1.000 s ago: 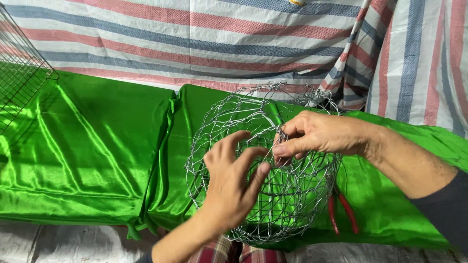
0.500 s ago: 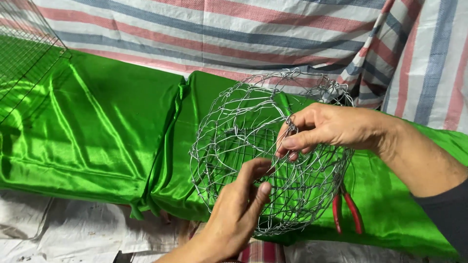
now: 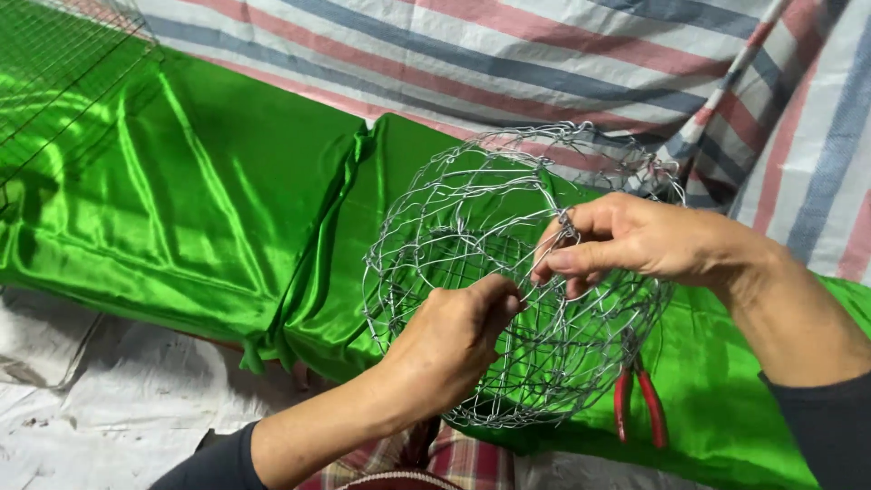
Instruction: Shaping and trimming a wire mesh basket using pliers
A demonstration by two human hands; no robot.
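Observation:
A round ball-shaped cage of silver wire mesh (image 3: 463, 209) is held up over shiny green cloth (image 3: 209, 200). My left hand (image 3: 454, 340) grips the mesh at its lower front, fingers curled around the wires. My right hand (image 3: 635, 240) pinches a wire strand on the right side of the cage, thumb and fingers pressed together. The two hands are close, almost touching at the fingertips.
Red-handled pliers (image 3: 640, 404) lie on the green cloth under the cage, at the right. A flat wire-mesh panel (image 3: 54, 63) leans at the top left. A striped tarpaulin (image 3: 544, 54) hangs behind. White sheeting (image 3: 82, 399) covers the ground at the lower left.
My left hand went from spread flat on the mesh to closed around the wires. The view has shifted, so the cage sits more central and the pliers show more fully.

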